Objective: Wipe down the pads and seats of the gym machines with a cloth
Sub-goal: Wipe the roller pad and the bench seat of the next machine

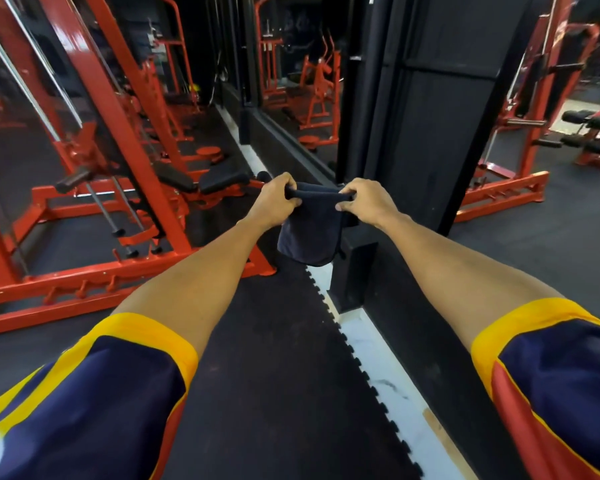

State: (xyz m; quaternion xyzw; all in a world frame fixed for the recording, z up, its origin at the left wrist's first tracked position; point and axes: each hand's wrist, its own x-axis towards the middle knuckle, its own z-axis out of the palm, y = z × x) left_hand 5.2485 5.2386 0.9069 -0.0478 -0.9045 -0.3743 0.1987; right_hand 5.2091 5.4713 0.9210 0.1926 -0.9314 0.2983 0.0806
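I am holding the dark cloth [312, 230] out in front of me, my left hand [278, 199] and right hand [364, 200] each pinching its top edge. It is hanging over the floor mat [274, 358], beside a red machine [118, 168] whose black pads [201, 176] look dim.

Cloth [310, 230]: dark navy, soft, folded over. Top edge bunched and drawn level between left hand [279, 199] and right hand [364, 200], pinched by both. Lower part hanging free, at centre of scene.

Bench pads [201, 178]: two, black, cushioned, lying low on red-framed machine [84, 282], left of centre, just beyond the left hand.

Roller pads [586, 121]: several, black, cylindrical, at far right, well apart from the cloth.
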